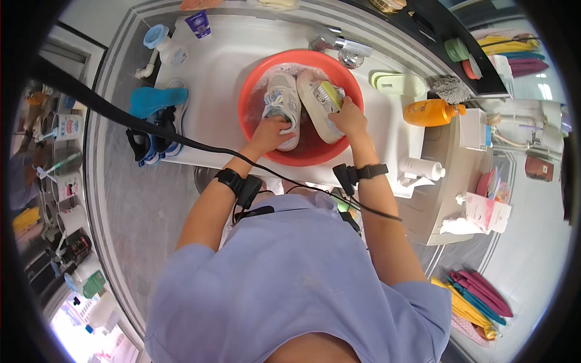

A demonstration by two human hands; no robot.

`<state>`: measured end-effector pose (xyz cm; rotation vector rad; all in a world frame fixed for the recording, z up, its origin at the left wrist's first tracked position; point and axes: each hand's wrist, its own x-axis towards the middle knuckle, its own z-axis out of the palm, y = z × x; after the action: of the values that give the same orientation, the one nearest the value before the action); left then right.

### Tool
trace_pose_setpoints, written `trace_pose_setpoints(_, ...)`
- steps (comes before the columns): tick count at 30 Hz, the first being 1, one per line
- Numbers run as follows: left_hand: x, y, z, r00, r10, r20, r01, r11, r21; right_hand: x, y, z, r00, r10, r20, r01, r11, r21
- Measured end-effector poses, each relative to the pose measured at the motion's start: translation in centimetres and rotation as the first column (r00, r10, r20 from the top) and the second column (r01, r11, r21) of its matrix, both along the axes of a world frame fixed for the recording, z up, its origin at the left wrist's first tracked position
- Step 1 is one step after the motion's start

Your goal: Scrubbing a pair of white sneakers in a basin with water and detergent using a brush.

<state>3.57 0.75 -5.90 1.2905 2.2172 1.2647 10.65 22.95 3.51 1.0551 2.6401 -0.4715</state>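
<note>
Two pale shoes (282, 91) lay side by side, toes forward, in one red basin (296, 160) with suds (261, 85). The left hand (270, 134) reached forward, fingers curled over the heel of the left-hand shoe, nearly closed on it. The right hand (350, 117) angled inward, fingers closed around one brush (329, 95) over the other shoe; whether its bristles touched could not be told. Two black straps (372, 172) circled the wrists, one each. The basin stood in one white sink (212, 72), near one tap (351, 46). Two dark shoes (166, 128) sat left, one orange bottle (425, 113) right.
</note>
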Motion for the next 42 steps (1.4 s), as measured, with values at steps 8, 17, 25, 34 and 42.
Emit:
trace_pose_setpoints(8, 1.0, 0.1, 3.1, 0.897, 0.396, -0.196, -0.420, 0.903, -0.094, -1.5, -5.4, 0.0, 0.964, 0.168, -0.206, -0.129, 0.974, 0.188)
trace_pose_setpoints(17, -3.9, 1.7, -10.3, 0.611, 0.656, 0.444, -0.486, 0.753, -0.444, -7.8, -8.0, -9.2, 0.827, 0.406, -0.389, -0.437, 0.899, 0.009)
trace_pose_setpoints(25, -0.3, 0.0, -18.8, 0.499, 0.415, 0.761, -0.381, 0.894, -0.238, -11.8, -7.4, -11.8, 0.752, 0.658, -0.043, -0.645, 0.747, 0.162)
trace_pose_setpoints(34, -1.4, 0.7, -12.7, 0.989, -0.008, 0.150, 0.033, 0.986, -0.165, -12.0, -6.7, -13.2, 0.798, 0.599, 0.067, -0.600, 0.777, 0.194)
trace_pose_setpoints(42, -0.4, -2.2, -10.0, 0.953, -0.012, 0.303, -0.026, 0.992, 0.122, -13.8, -9.0, -13.5, 0.737, 0.670, -0.086, -0.633, 0.729, 0.262)
